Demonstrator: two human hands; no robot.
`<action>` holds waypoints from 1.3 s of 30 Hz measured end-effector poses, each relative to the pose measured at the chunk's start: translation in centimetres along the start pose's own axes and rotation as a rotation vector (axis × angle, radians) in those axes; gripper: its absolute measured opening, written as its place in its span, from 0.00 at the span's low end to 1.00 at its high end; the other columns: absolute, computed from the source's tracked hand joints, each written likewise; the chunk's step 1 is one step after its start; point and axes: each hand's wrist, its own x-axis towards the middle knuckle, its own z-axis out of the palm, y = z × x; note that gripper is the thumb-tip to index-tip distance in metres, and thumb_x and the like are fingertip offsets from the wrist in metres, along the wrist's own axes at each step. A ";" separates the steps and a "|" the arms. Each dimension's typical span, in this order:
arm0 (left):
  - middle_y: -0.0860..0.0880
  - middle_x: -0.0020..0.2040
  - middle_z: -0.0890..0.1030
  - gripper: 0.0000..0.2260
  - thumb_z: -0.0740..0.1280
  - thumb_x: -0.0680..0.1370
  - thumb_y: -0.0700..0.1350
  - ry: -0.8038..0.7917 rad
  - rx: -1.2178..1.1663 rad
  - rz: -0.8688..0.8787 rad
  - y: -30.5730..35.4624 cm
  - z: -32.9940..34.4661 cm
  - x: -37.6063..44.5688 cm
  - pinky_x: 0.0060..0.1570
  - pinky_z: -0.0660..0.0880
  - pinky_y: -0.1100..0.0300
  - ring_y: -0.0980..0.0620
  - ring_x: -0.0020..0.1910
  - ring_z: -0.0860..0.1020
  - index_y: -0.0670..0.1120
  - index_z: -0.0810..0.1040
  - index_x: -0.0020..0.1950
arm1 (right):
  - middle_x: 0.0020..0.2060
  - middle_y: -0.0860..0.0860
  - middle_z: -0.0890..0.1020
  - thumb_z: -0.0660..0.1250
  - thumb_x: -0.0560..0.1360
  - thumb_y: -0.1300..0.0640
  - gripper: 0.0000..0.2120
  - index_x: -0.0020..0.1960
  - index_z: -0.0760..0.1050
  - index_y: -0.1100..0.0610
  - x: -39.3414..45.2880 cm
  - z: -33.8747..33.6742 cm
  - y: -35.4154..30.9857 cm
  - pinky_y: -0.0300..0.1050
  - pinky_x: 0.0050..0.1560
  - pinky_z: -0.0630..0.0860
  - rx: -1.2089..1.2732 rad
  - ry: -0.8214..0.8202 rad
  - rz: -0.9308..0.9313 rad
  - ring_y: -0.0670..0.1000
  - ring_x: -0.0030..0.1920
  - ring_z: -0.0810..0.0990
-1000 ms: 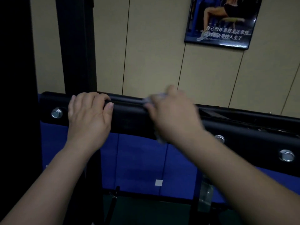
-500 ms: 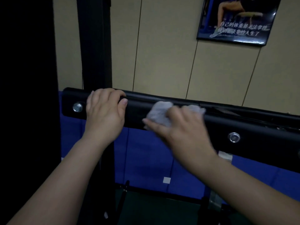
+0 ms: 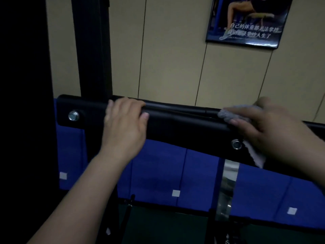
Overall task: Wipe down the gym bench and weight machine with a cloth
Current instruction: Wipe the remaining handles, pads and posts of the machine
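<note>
The left hand (image 3: 124,125) grips the black crossbar (image 3: 184,125), steadying it. The right hand (image 3: 269,131) presses the grey cloth (image 3: 233,114) on the bar's top edge; I'd keep firm, overlapping strokes, working around the bolt (image 3: 236,144) below its fingers.

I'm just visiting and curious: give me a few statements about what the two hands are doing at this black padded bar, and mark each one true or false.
1. The right hand presses a grey cloth against the black padded bar. True.
2. The left hand holds a spray bottle. False: it holds nothing but the bar, its fingers curled over the top edge.
3. A poster hangs on the beige wall above the right hand. True.
4. The cloth covers the bolt at the bar's left end. False: that bolt is bare, left of the left hand; the cloth is far to the right.
5. The panels below the bar are red. False: they are blue.
</note>
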 end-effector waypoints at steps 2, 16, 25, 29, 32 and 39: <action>0.47 0.56 0.78 0.19 0.51 0.80 0.52 -0.033 -0.023 0.078 3.9 1.3 -0.1 0.72 0.53 0.49 0.46 0.60 0.72 0.46 0.76 0.61 | 0.48 0.52 0.69 0.52 0.75 0.37 0.23 0.68 0.68 0.38 0.9 0.7 -1.6 0.46 0.46 0.71 0.049 0.016 -0.028 0.54 0.47 0.74; 0.47 0.42 0.77 0.18 0.51 0.81 0.53 0.071 -0.092 0.010 11.9 4.0 -0.2 0.65 0.62 0.46 0.45 0.48 0.73 0.45 0.76 0.45 | 0.42 0.52 0.66 0.56 0.78 0.41 0.17 0.60 0.77 0.45 -3.1 0.1 3.1 0.49 0.40 0.71 -0.173 0.251 0.164 0.60 0.43 0.73; 0.46 0.42 0.78 0.21 0.50 0.80 0.55 0.004 -0.060 0.057 11.7 3.6 0.2 0.59 0.66 0.44 0.43 0.47 0.74 0.43 0.77 0.46 | 0.41 0.53 0.69 0.56 0.76 0.40 0.18 0.61 0.78 0.42 -6.6 -1.9 8.7 0.50 0.40 0.73 -0.160 0.345 0.226 0.61 0.43 0.74; 0.49 0.41 0.77 0.19 0.49 0.80 0.51 -0.008 -0.153 0.078 12.8 3.9 0.4 0.66 0.61 0.48 0.45 0.46 0.74 0.45 0.78 0.47 | 0.42 0.56 0.70 0.58 0.77 0.41 0.17 0.58 0.80 0.45 -7.0 -1.7 8.8 0.54 0.43 0.73 -0.182 0.353 0.350 0.62 0.45 0.73; 0.50 0.46 0.78 0.18 0.50 0.79 0.52 -0.046 -0.249 0.076 15.4 3.5 0.0 0.68 0.60 0.48 0.47 0.50 0.74 0.47 0.78 0.51 | 0.44 0.53 0.72 0.58 0.77 0.41 0.16 0.59 0.78 0.43 -4.3 0.3 4.2 0.50 0.43 0.71 -0.091 0.354 0.196 0.59 0.45 0.73; 0.46 0.53 0.76 0.22 0.49 0.80 0.56 -0.057 -0.144 0.176 18.6 4.3 -2.0 0.71 0.56 0.45 0.45 0.57 0.71 0.46 0.76 0.60 | 0.43 0.57 0.72 0.58 0.76 0.45 0.19 0.64 0.76 0.46 -8.3 -0.4 9.6 0.46 0.41 0.64 -0.190 0.475 0.119 0.57 0.43 0.70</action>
